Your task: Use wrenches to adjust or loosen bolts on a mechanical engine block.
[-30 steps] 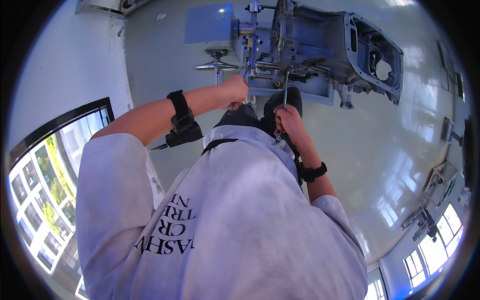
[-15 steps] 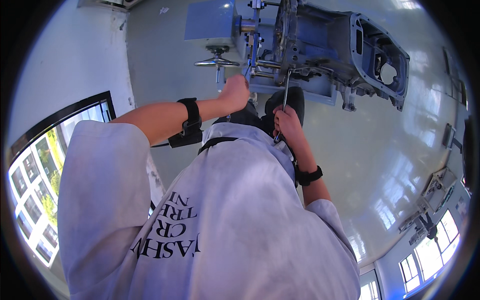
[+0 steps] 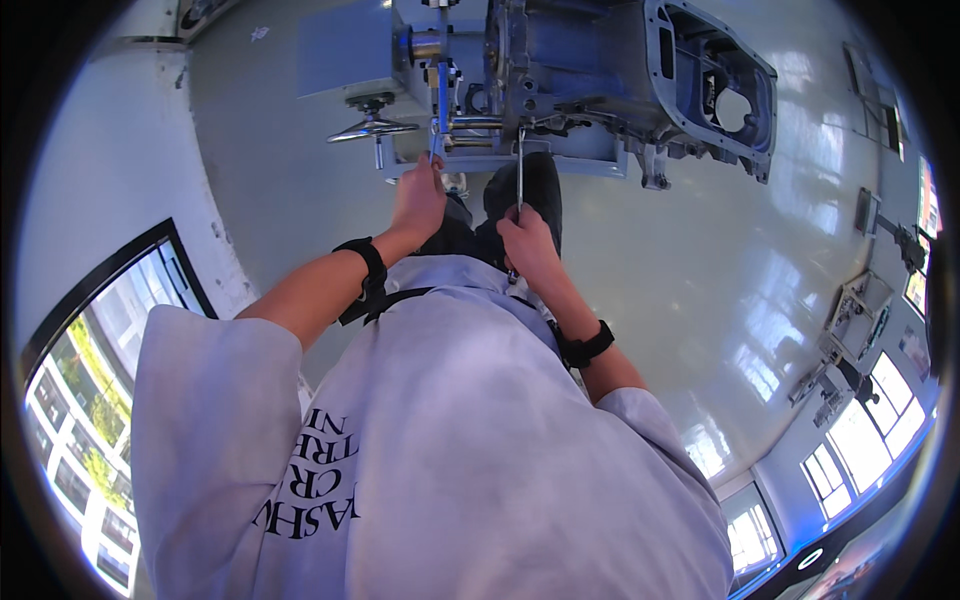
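Note:
A large grey metal housing [image 3: 650,70] sits on a stand in front of me. My left hand [image 3: 418,200], with a black wrist strap, is closed around the lower end of a blue bar-shaped tool [image 3: 441,105] that runs up to the shaft fittings on the housing's left side. My right hand [image 3: 527,243], which also wears a black wristband, grips the bottom of a long thin metal rod [image 3: 520,165]. The rod's upper tip reaches the underside of the housing. My light grey shirt hides the view below both hands.
A metal handwheel [image 3: 372,130] juts from the grey-blue stand box [image 3: 345,50] just left of my left hand. A glossy pale floor [image 3: 780,300] surrounds the stand. Other frames stand far right [image 3: 850,320]. Windows [image 3: 70,400] lie at the left.
The view has shifted, so the housing and both hands sit a little further left. My left hand now holds the blue tool higher on the fittings. My right hand keeps its grip on the rod.

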`<state>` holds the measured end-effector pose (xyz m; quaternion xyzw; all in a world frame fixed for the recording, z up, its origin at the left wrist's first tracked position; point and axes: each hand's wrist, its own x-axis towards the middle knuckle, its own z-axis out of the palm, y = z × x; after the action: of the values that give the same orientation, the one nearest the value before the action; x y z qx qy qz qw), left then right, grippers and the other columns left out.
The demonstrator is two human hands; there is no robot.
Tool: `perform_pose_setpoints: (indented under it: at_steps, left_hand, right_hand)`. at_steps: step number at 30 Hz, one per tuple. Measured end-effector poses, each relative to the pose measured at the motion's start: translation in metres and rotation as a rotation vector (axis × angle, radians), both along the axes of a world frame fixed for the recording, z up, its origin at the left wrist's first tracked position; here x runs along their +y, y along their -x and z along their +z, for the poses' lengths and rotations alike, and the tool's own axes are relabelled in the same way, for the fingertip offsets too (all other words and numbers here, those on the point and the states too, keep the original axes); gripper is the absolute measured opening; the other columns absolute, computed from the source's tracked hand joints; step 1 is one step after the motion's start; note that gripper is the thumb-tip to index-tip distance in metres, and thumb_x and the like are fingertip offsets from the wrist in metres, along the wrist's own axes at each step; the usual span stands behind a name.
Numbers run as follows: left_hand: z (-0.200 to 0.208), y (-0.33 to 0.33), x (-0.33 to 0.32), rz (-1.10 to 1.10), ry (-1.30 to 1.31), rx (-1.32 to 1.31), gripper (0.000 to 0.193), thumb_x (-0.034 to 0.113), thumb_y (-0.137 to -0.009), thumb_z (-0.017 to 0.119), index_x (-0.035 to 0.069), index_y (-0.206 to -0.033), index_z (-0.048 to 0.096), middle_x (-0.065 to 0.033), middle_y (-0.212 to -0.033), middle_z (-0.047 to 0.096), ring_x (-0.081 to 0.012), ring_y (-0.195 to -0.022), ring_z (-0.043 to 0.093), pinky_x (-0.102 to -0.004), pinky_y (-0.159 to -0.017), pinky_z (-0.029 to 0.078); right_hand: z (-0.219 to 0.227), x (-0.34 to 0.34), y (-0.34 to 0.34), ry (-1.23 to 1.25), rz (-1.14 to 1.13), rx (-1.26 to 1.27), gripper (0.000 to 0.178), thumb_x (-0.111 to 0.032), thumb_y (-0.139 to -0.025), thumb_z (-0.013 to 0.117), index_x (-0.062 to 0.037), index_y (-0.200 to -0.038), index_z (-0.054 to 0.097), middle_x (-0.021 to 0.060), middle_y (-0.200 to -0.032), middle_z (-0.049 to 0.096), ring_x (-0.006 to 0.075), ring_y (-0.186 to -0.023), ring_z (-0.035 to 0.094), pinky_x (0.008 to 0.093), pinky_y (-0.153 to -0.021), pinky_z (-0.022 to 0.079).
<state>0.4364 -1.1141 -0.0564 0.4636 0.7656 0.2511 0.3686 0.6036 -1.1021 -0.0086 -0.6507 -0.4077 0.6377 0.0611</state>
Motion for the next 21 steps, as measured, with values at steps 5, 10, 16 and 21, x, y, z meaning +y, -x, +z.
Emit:
perform_pose_setpoints:
  at_steps: [5,10,16,21]
  left_hand:
    - [-0.027,-0.004,0.001,0.034,-0.051,0.026,0.011,0.007,-0.086,0.040,0.005,-0.096,0.044,-0.0222,-0.067,0.056,-0.0412,-0.066,0.055,-0.0487,-0.057,0.041]
    - [-0.056,-0.003,-0.004,0.063,-0.178,0.091,0.012,0.008,-0.086,0.041,0.007,-0.097,0.044,-0.0221,-0.067,0.056,-0.0412,-0.066,0.055,-0.0503,-0.057,0.041]
    - [-0.053,-0.006,-0.003,0.056,-0.197,0.106,0.014,0.007,-0.085,0.040,0.006,-0.098,0.044,-0.0217,-0.070,0.057,-0.0414,-0.068,0.055,-0.0497,-0.057,0.042]
    - [-0.045,-0.017,-0.004,0.178,-0.354,-0.088,0.012,0.005,-0.085,0.041,0.003,-0.095,0.048,-0.0215,-0.071,0.057,-0.0410,-0.072,0.056,-0.0453,-0.058,0.042]
  right_hand:
    - [-0.003,-0.003,0.001,0.013,-0.091,0.005,0.011,-0.009,-0.075,0.049,-0.0019,-0.082,0.044,0.0020,-0.057,0.041,0.0109,-0.041,0.039,0.0269,-0.037,0.032]
    - [0.007,0.001,0.002,0.042,-0.055,0.020,0.008,-0.008,-0.075,0.049,-0.0034,-0.078,0.044,0.0012,-0.056,0.039,0.0100,-0.042,0.038,0.0268,-0.037,0.032]
    - [0.002,-0.001,-0.005,0.036,-0.069,0.029,0.012,-0.012,-0.074,0.052,-0.0012,-0.074,0.046,0.0053,-0.058,0.047,0.0126,-0.045,0.046,0.0274,-0.038,0.035]
    - [-0.002,0.000,-0.009,0.124,-0.140,0.179,0.010,-0.006,-0.076,0.049,-0.0090,-0.071,0.041,-0.0033,-0.054,0.033,0.0067,-0.043,0.032,0.0230,-0.038,0.027]
